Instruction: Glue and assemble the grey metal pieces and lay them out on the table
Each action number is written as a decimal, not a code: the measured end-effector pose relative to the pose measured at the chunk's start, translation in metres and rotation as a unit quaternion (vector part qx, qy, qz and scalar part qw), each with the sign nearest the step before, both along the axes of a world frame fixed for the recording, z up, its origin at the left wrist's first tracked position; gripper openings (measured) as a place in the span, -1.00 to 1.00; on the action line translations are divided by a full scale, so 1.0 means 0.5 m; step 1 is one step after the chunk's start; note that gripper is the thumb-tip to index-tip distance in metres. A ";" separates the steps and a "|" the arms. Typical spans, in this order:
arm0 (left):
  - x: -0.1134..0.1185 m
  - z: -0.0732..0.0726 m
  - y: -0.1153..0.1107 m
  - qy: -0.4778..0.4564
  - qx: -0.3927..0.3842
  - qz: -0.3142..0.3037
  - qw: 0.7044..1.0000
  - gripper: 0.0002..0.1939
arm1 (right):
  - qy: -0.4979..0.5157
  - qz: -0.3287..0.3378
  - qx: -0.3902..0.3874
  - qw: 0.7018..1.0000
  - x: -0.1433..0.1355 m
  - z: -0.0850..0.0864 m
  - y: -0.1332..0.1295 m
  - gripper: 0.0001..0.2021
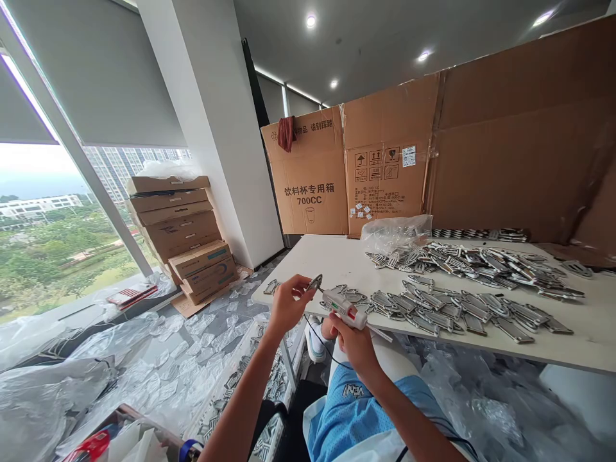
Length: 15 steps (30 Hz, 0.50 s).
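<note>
My left hand (289, 304) pinches a small grey metal piece (315, 282) above the table's near left edge. In my right hand (350, 333) is a white glue gun (342, 308), its nozzle pointing left at the metal piece, close to it. A white stick sticks out of the gun's back end, and a dark cable hangs below. Many similar flat metal pieces (426, 308) lie in a loose row on the white table (322, 253), to the right of the gun. Behind them is a larger heap (486, 263) of the same pieces.
A clear plastic bag (399, 232) lies beside the heap. Tall cardboard sheets (308, 173) stand behind the table. Stacked boxes (180, 224) are by the window. Below my left arm is a tray of metal pieces (231, 391); plastic bags (163, 366) cover the floor.
</note>
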<state>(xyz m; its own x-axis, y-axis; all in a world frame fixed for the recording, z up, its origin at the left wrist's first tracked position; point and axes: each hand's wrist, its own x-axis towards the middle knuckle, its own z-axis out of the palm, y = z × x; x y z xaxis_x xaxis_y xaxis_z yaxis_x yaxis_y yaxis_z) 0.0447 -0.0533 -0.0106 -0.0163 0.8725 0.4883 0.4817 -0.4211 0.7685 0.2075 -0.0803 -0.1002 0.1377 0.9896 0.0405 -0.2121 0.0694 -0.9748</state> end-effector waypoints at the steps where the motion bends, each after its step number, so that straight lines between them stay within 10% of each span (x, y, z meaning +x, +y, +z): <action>1: 0.000 0.000 0.001 -0.025 -0.014 -0.009 1.000 -0.83 | 0.021 0.006 -0.006 1.000 -0.001 0.001 -0.001 -0.57; 15: 0.000 0.005 0.004 -0.224 -0.106 -0.043 0.968 -0.41 | 0.026 -0.008 0.002 1.000 -0.001 0.014 -0.013 -0.47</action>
<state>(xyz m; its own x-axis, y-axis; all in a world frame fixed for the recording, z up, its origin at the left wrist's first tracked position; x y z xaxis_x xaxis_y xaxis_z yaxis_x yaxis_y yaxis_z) 0.0449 -0.0512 -0.0080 -0.1076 0.9600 0.2586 0.0508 -0.2545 0.9657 0.2070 -0.0868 -0.0930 0.1554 0.9871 0.0377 -0.2608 0.0778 -0.9623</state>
